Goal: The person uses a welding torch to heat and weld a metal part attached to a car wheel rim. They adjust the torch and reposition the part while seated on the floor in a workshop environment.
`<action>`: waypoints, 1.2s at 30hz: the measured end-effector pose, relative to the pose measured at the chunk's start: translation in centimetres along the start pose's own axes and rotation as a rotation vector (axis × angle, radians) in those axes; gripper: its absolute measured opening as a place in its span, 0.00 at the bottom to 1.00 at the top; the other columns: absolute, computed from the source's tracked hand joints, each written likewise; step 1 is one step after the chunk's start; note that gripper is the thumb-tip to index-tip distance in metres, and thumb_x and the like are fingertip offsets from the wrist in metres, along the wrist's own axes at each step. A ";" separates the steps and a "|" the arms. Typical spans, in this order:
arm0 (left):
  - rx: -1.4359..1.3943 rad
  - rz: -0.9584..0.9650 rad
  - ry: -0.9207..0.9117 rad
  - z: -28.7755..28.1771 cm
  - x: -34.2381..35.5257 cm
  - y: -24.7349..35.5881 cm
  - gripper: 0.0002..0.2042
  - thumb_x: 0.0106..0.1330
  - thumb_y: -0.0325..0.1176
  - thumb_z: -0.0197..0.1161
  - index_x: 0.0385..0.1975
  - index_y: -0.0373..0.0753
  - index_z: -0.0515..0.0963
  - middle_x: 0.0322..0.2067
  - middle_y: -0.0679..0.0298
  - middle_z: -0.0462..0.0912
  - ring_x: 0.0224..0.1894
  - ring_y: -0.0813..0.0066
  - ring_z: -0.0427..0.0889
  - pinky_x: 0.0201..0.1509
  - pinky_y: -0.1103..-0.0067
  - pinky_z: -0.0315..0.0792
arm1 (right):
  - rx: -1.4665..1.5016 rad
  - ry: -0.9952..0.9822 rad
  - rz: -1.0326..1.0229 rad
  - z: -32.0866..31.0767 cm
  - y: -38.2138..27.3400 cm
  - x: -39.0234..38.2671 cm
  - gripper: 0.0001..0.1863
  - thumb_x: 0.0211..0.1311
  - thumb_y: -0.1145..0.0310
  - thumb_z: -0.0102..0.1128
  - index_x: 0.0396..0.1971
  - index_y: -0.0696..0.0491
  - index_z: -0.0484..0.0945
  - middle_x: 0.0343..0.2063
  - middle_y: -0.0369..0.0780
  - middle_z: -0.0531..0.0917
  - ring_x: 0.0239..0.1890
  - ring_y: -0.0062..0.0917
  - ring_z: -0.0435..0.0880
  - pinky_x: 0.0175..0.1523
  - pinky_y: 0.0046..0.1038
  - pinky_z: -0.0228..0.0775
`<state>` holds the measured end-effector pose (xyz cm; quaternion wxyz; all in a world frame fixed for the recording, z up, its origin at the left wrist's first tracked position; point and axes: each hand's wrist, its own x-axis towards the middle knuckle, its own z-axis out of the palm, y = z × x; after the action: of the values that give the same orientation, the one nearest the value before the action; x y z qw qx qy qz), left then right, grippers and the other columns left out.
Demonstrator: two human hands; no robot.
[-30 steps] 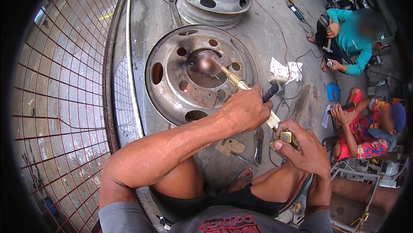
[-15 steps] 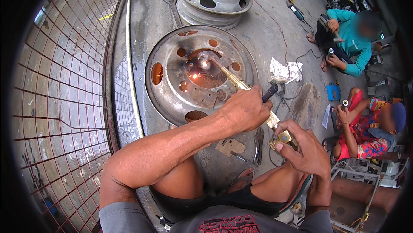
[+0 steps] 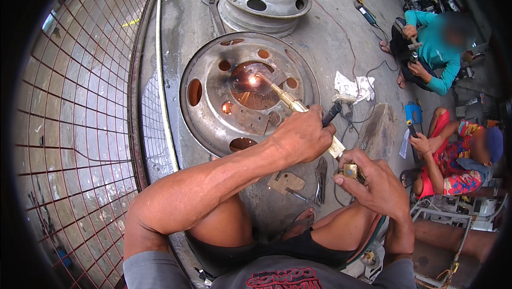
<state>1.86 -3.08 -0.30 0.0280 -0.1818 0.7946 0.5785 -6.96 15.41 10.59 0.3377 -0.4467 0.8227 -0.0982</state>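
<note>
A brass cutting torch [image 3: 290, 100] runs aslant over a steel wheel rim [image 3: 201, 121] that lies flat on the ground. My left hand [image 3: 304, 135] is wrapped round the torch's body, beside a black lever. Farther back, my right hand [image 3: 377, 181] grips the torch's rear end, with the thumb near a brass valve knob [image 3: 350, 170]. Just at the torch tip, a bright spot glows on a dark metal plate [image 3: 246, 74] over the wheel's centre. Orange light shows through a nearby hole. A plate with small holes [image 3: 250, 121] rests on the rim's near side.
Beyond stands a second wheel rim [image 3: 256, 16] with a block on it, an adjustable wrench [image 3: 214, 14] alongside. A wire mesh fence [image 3: 85, 129] bounds the left. Pliers [image 3: 320, 179], a white rag [image 3: 354, 86], cables and an angle grinder [image 3: 366, 14] lie about. Two people sit at right.
The glow at the torch tip has grown brighter, and the sparks beneath have changed to streaks. My right fingers have shifted slightly round the valve end. Both people at right have moved their hands.
</note>
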 end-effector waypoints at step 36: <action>0.021 0.041 -0.042 0.0 -0.4 -0.7 0.25 0.78 0.46 0.51 0.52 0.22 0.69 0.21 0.46 0.83 0.34 0.46 0.90 0.48 0.58 0.77 | -0.044 0.039 -0.060 0.9 -0.2 -0.3 0.16 0.67 0.65 0.68 0.50 0.53 0.75 0.24 0.48 0.82 0.28 0.48 0.84 0.37 0.41 0.73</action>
<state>2.47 -3.18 -0.85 0.0345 -0.1530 0.8035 0.5743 -6.13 15.67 10.13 0.3083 -0.4764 0.8175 -0.0987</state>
